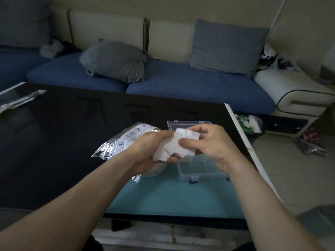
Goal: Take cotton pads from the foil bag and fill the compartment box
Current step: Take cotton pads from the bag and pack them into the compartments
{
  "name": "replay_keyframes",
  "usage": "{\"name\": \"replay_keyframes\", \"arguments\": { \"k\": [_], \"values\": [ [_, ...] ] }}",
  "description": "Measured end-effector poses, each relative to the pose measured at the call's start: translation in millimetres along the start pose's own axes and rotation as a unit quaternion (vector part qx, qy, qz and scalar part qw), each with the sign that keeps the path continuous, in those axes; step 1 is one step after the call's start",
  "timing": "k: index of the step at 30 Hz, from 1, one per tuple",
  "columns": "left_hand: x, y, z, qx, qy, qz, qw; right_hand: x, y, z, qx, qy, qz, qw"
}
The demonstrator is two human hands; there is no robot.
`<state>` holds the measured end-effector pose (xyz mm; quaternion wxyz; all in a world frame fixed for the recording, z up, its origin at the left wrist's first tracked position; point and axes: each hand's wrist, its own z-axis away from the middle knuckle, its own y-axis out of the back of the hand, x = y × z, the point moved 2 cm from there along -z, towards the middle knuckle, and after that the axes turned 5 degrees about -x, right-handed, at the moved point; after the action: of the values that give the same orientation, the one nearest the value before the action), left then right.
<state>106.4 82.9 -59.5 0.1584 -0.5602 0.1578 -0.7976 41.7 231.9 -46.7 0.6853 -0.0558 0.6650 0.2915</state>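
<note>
Head view: both hands were raised over the dark glass bench [54,142], sharing a small bunch of white cotton pads [178,144]. L hand [150,151] had fingers curled round the bunch from below; R hand [208,142] pinched its right side w/ thumb on top. Foil bag [123,140] lay on the bench just left of and partly under the L hand, crinkled, w/ small round blue printed icons; text too small to read. Clear compartment box [199,171] sat open beneath the hands, lid [181,124] tipped back on the far side; visible compartments looked unfilled, rest hidden by hands. Far left on bench: another foil wrapper [21,100].
</note>
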Motion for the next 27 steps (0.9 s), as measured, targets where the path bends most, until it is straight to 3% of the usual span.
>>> {"name": "replay_keyframes", "arguments": {
  "k": [4,8,12,21,27],
  "values": [
    [0.4,5.0,-2.6,0.021,-0.004,-0.025,0.999,0.7,15.7,-2.7,-0.013,0.005,-0.082,0.997],
    [2.2,1.2,-0.4,-0.047,-0.007,-0.026,0.999,0.7,22.5,-1.0,-0.074,0.023,-0.123,0.989],
    [1.0,-4.8,6.0,-0.124,-0.008,-0.074,0.990,-0.1,14.1,1.3,-0.081,0.063,-0.086,0.991],
    [-2.3,3.7,0.6,-0.021,-0.063,-0.076,0.995,-2.6,9.3,-0.4,0.015,0.072,-0.088,0.993],
    [1.7,8.4,0.1,0.042,-0.119,-0.083,0.989,-3.3,20.5,0.9,0.093,0.034,-0.185,0.978]
  ]
}}
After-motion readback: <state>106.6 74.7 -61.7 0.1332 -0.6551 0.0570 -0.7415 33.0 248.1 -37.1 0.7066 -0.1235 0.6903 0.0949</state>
